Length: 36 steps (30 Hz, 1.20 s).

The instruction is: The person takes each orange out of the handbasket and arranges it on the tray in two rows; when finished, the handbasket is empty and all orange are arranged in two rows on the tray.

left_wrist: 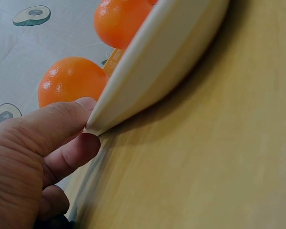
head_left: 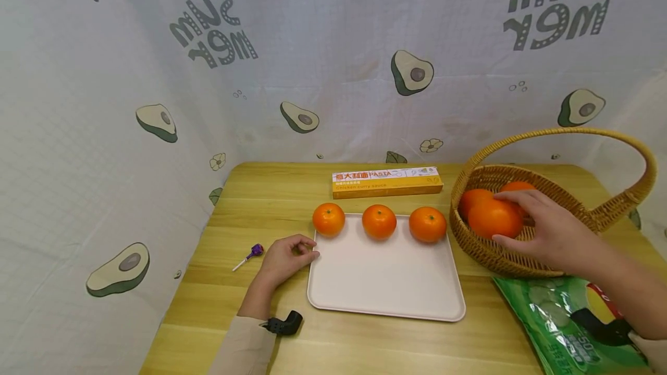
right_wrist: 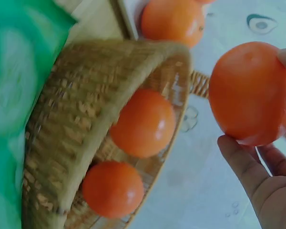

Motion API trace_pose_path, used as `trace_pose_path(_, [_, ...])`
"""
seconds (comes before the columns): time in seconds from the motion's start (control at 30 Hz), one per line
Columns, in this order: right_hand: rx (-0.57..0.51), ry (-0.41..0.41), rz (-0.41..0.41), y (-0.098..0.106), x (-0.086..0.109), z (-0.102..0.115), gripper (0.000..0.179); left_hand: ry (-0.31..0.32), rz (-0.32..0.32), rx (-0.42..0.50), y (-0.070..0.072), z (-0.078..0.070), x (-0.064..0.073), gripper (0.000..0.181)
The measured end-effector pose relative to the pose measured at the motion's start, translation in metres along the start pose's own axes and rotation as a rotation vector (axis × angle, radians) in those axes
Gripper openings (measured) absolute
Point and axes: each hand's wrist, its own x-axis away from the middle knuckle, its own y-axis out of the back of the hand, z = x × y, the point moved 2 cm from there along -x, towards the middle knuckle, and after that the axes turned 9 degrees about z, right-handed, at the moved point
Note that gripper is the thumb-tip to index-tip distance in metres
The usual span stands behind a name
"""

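Note:
My right hand (head_left: 552,230) grips an orange (head_left: 495,219) over the wicker basket (head_left: 479,256), its fingers and thumb spread round the fruit. In the right wrist view the held orange (right_wrist: 250,93) is lifted clear of two more oranges lying inside the basket, one of them this nearer orange (right_wrist: 113,188). With thumb and forefinger, my left hand (head_left: 283,259) pinches the left edge of the white tray (head_left: 385,282), as the left wrist view shows at the tray rim (left_wrist: 133,86). Three oranges, among them a middle orange (head_left: 379,222), sit in a row along the tray's far side.
A pasta box (head_left: 387,183) lies behind the tray. To the left of my left hand is a purple lollipop (head_left: 255,250). A green packet (head_left: 563,328) lies in front of the basket, under my right forearm. The basket's tall handle (head_left: 563,131) arches above it.

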Motion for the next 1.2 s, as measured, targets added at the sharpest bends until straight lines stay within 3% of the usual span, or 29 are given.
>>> trace_pose_path(0.37, [-0.077,0.073,-0.070,-0.015,0.001,0.043,0.081,0.014,-0.003,0.013,0.000,0.001,0.000,0.014])
trace_pose_path(0.73, [-0.222,0.157,-0.054,-0.044,-0.002,0.079,0.088,0.012,0.002,0.003,0.000,-0.001,0.000,0.015])
trace_pose_path(0.93, [-0.375,0.150,-0.019,-0.060,-0.004,0.094,0.085,0.015,0.003,0.012,0.000,-0.001,0.001,0.015])
trace_pose_path(1.2, [-0.475,0.165,0.011,-0.085,-0.007,0.113,0.083,0.009,-0.002,0.012,0.000,-0.001,0.000,0.016])
